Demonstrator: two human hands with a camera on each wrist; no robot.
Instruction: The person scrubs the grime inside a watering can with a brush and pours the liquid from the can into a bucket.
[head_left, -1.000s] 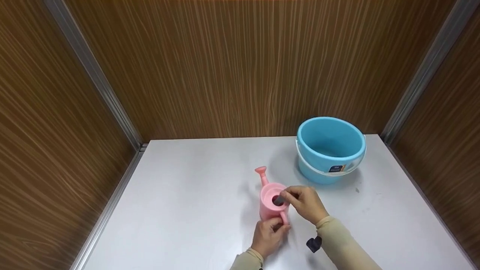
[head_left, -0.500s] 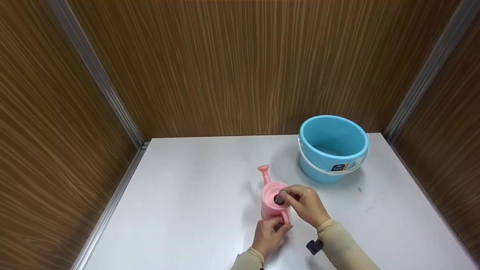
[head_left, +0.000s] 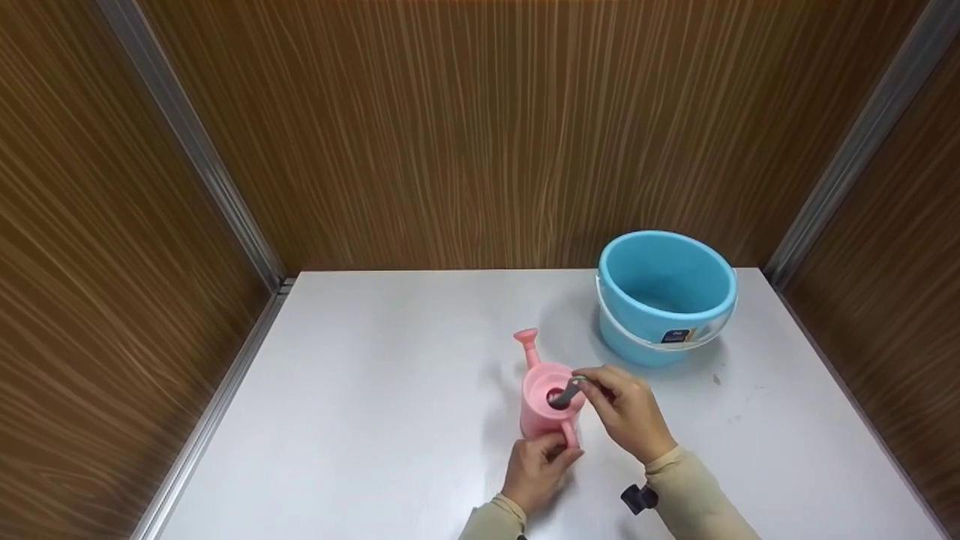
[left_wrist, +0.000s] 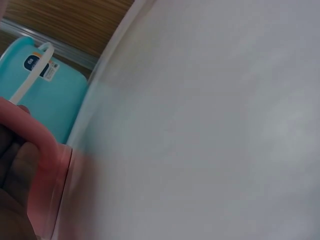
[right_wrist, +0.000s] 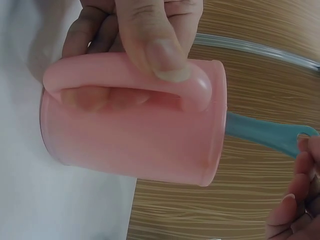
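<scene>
A pink watering can [head_left: 534, 424] stands upright on the white table, its spout pointing away from me. My left hand [head_left: 531, 476] grips the can's handle; in the right wrist view the thumb lies over the handle and the fingers pass through its loop. Above the round top opening, my right hand [head_left: 628, 416] pinches the end of a flat teal-grey handle [head_left: 570, 391]. This handle [right_wrist: 270, 134] has a hole near its tip and slants out of the opening. Its lower part is hidden inside the can, so I cannot tell what tool it belongs to.
A light blue bucket [head_left: 641, 330] with a white carrying handle [head_left: 622, 330] stands at the back right of the white table [head_left: 375, 405]. Wood-patterned panels [head_left: 480, 135] rise behind the table and on both sides, with metal strips at the corners.
My right hand has moved slightly up and to the right, and more of the teal-grey handle shows above the opening. My left hand and the can stay in place.
</scene>
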